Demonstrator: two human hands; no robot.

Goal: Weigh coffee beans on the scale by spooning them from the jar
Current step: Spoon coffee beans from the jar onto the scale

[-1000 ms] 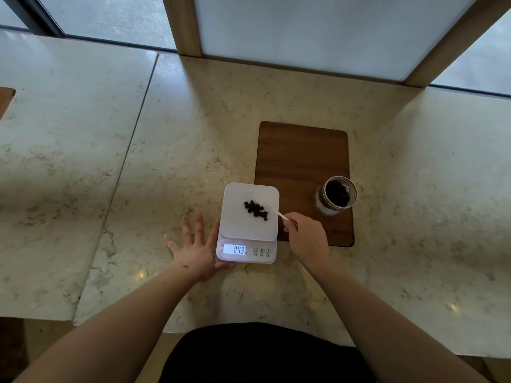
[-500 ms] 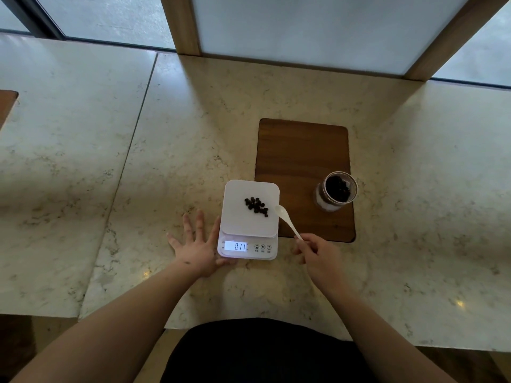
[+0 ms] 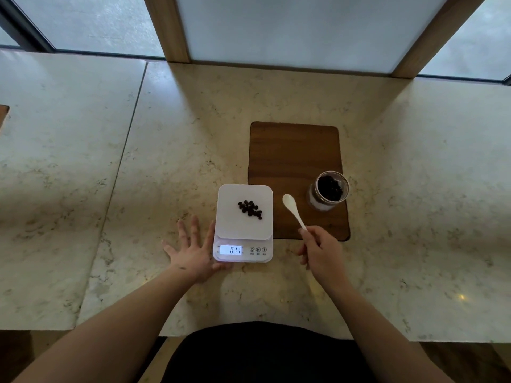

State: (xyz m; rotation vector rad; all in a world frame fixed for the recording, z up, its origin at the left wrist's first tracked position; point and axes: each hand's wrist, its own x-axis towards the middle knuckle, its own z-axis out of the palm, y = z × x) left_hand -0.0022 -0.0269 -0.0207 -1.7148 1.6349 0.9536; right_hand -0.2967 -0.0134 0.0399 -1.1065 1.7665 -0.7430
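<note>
A white digital scale (image 3: 243, 230) stands on the marble counter, its lit display reading 011. A small heap of dark coffee beans (image 3: 250, 209) lies on its platform. To the right, an open glass jar (image 3: 329, 193) holding more beans stands on a brown wooden board (image 3: 294, 156). My right hand (image 3: 320, 251) is shut on the handle of a white spoon (image 3: 293, 210), whose empty bowl hovers over the board between scale and jar. My left hand (image 3: 193, 250) lies flat with fingers spread on the counter, touching the scale's left front corner.
The marble counter (image 3: 171, 150) has a seam running down its left part. Frosted window panes with wooden posts (image 3: 168, 29) close off the far side. The counter's near edge is just in front of my dark-clothed body.
My right hand drew the spoon off the scale and to the right, away from the beans. The display dropped from 043 to 011. My left hand stayed put.
</note>
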